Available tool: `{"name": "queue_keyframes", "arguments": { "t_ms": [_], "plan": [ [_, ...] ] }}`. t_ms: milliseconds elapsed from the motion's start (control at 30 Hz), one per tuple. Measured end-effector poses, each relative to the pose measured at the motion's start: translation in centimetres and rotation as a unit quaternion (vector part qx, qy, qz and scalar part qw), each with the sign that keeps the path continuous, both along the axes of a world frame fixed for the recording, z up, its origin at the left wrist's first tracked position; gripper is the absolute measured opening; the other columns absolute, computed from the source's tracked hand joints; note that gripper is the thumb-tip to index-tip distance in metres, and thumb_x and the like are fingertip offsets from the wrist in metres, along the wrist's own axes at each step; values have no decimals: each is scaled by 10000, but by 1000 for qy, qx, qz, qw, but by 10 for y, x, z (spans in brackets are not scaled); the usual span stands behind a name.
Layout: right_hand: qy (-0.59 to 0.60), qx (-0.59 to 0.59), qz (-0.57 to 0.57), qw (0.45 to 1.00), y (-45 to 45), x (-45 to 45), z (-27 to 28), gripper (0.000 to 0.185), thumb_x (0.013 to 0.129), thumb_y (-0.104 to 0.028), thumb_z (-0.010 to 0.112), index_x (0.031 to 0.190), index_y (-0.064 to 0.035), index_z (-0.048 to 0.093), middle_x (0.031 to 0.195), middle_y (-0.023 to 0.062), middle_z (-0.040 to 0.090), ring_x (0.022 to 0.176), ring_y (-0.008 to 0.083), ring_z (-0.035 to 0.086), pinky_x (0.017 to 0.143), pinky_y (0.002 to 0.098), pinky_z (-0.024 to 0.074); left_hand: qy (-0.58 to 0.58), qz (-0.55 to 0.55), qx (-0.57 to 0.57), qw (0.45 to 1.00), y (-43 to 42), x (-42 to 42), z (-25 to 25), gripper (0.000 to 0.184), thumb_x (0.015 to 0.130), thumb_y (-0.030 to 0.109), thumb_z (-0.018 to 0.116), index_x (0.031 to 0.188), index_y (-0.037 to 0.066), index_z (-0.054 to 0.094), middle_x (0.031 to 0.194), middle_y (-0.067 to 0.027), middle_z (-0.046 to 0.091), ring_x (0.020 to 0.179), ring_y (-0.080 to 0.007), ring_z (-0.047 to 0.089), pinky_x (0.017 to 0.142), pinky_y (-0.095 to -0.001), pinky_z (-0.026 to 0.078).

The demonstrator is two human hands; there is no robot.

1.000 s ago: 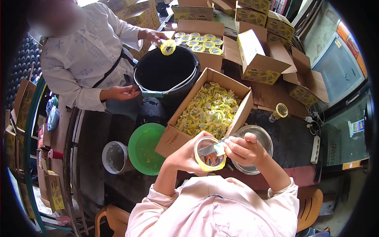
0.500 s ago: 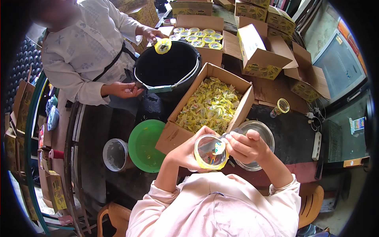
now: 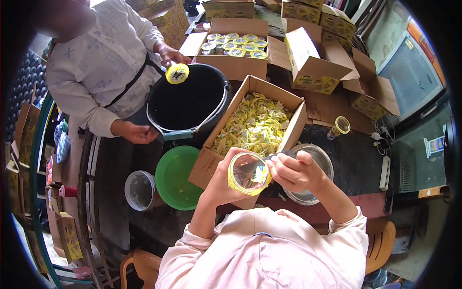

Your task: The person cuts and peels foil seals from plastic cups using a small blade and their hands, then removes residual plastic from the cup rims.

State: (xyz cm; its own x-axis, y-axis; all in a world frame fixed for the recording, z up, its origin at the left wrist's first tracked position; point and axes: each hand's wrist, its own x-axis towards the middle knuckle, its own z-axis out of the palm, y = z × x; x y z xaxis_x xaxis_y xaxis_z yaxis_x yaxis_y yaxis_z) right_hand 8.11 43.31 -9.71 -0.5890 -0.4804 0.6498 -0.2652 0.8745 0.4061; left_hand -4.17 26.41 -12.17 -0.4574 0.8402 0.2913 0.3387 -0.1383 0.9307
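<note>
My left hand [image 3: 222, 180] is wrapped round a clear plastic cup [image 3: 239, 187] with a yellow band at its rim, its mouth turned towards me. My right hand [image 3: 297, 174] grips what looks like a knife [image 3: 287, 154], dark and flat. Its blade reaches across the cup's mouth, and a small white, blue and yellow printed piece shows beside my right fingertips. Just beyond my hands stands a cardboard box [image 3: 299, 119] full of yellow plastic scraps [image 3: 257, 123]. Partly behind my right hand is a round metal bowl [image 3: 321, 156].
A co-worker at the upper left holds a yellow-lidded cup [image 3: 177, 73] over a black bucket [image 3: 187, 108]. Left of my hands are a green basin [image 3: 178, 180] and a white pail [image 3: 139, 190]. A carton of lidded cups [image 3: 236, 45] stands behind; another cup [image 3: 340, 126] stands right.
Both my hands have shifted slightly left and up with the cup and knife. The co-worker's cup and the black bucket have moved left and down in view.
</note>
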Motion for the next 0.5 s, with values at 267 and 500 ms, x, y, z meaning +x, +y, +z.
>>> {"name": "queue_keyframes", "arguments": {
  "t_ms": [267, 500],
  "plan": [
    [8, 8, 21, 1000, 0, 1, 0, 74, 669, -148, 620, 725, -103, 600, 716, -60, 507, 702, 54, 537, 711, 249, 294, -36, -67, -43, 996, -2, -2, 5, 623, 551, 137, 821, 1049, 11, 468, 968, -82, 593, 887, -147, 597, 804, -272, 467],
    [-1, 19, 44, 999, 2, 5, -3, 87, 665, -162, 607, 727, -102, 597, 703, -53, 469, 700, 48, 532, 692, 239, 294, -95, -203, -50, 973, 5, -12, 8, 647, 532, 119, 815, 1065, 18, 463, 935, -40, 591, 885, -101, 555, 816, -261, 436]
  ]
}}
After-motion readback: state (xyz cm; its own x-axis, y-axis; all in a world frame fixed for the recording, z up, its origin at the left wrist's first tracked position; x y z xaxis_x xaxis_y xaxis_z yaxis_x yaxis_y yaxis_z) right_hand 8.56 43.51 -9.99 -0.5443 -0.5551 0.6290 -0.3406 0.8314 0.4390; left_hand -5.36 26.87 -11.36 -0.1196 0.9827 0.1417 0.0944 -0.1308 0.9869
